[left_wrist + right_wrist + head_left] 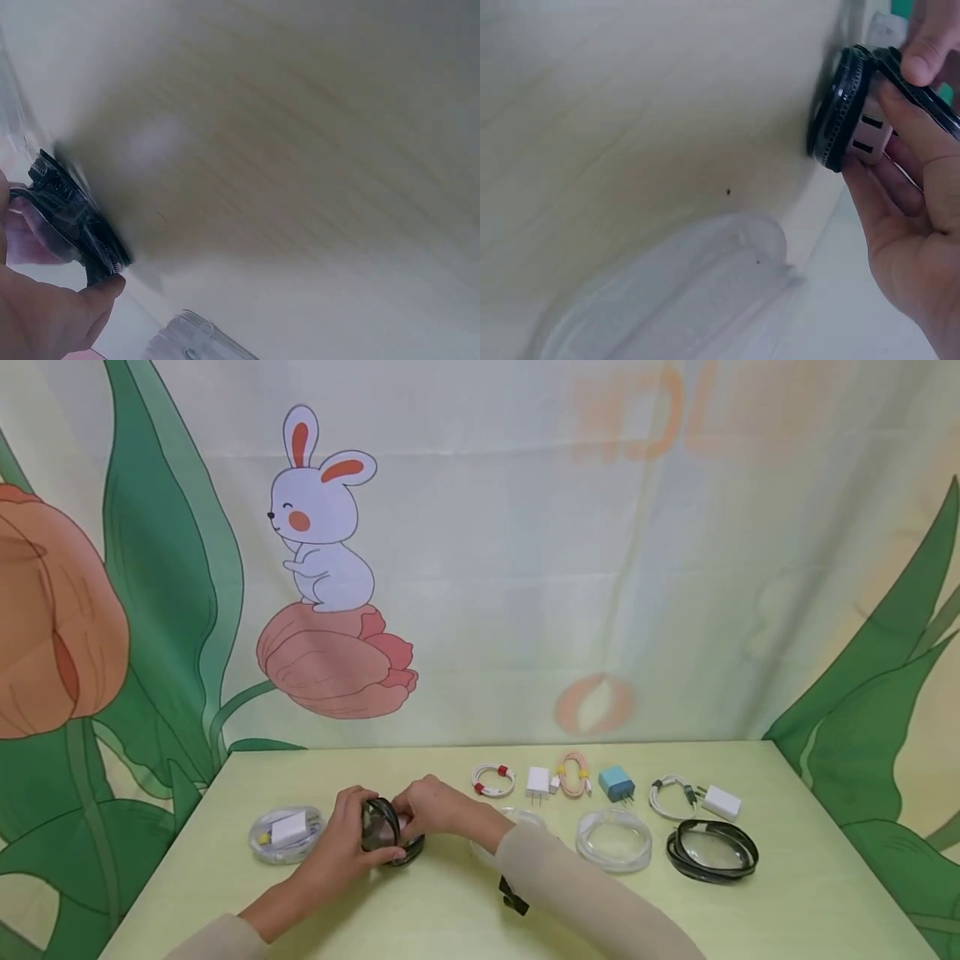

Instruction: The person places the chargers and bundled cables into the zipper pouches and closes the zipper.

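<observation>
Between the two hands: a round zip pouch [379,827] with black edges is held tipped up off the table [420,918], and a pale charger [867,133] is caught right at its gap.
Left hand [337,843]: fingers and thumb curled, so the pouch is gripped from its left side, thumb at the lower edge.
Right hand [429,810]: mostly closed up, charger pinched in the fingers, with two dark slots shown in the right wrist view.
Charger vs pouch: probably the bit the next move hangs on. The charger is sandwiched between the zip edges; how deep it's seated can't be told.
Long axis: pouch rim is seen as a narrow oval, tall way up in the head view, leaning a bit; charger's long side is too covered to call.
Nearer hand: charger is touched by the right and lies just left of it; pouch is held by the left and lies just right of that palm.
Off to the left: a clear pouch [279,857] is parked, with a white charger [289,830] in or on it.
</observation>
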{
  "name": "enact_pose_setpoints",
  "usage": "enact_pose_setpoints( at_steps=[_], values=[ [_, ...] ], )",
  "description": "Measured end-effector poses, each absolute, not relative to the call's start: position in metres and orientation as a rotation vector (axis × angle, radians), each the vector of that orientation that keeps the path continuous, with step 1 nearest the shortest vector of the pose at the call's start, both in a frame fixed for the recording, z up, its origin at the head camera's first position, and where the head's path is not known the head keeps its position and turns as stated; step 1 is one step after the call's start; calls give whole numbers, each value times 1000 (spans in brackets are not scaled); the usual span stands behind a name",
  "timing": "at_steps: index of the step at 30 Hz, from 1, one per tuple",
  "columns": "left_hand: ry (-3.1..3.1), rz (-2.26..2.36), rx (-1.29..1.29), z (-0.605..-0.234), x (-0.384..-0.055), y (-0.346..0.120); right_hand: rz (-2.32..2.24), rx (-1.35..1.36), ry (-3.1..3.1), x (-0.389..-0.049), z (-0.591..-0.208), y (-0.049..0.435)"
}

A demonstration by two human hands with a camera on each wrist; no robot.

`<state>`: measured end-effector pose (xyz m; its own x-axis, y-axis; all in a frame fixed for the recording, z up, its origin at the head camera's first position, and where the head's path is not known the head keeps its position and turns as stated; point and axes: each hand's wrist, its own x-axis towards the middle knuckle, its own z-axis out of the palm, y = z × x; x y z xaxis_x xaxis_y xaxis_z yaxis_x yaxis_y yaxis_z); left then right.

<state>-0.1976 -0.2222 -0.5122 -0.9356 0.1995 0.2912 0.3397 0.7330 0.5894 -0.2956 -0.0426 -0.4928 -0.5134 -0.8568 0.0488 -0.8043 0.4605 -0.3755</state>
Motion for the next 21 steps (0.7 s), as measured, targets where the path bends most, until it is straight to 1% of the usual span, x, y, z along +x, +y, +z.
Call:
enact_pose_setpoints(
  at_steps=[4, 10, 14, 18, 21],
  values=[
    [-2756, -1010, -414, -511, -201, -225, -645, -1405, 2463, -297, -490, -36],
    [-2862, -960, -391, -508, -206, -223, -767, -1287, 2496, -297, -490, -32],
    [-2926, -928, -370, -505, -210, -218, -833, -1147, 2490, -300, -490, -28],
    [-2947, -804, -430, -503, -213, -217, -924, -1028, 2497, -307, -483, -22],
    [-2976, -656, -505, -498, -217, -216, -890, -1021, 2561, -309, -477, -19]
  ],
)
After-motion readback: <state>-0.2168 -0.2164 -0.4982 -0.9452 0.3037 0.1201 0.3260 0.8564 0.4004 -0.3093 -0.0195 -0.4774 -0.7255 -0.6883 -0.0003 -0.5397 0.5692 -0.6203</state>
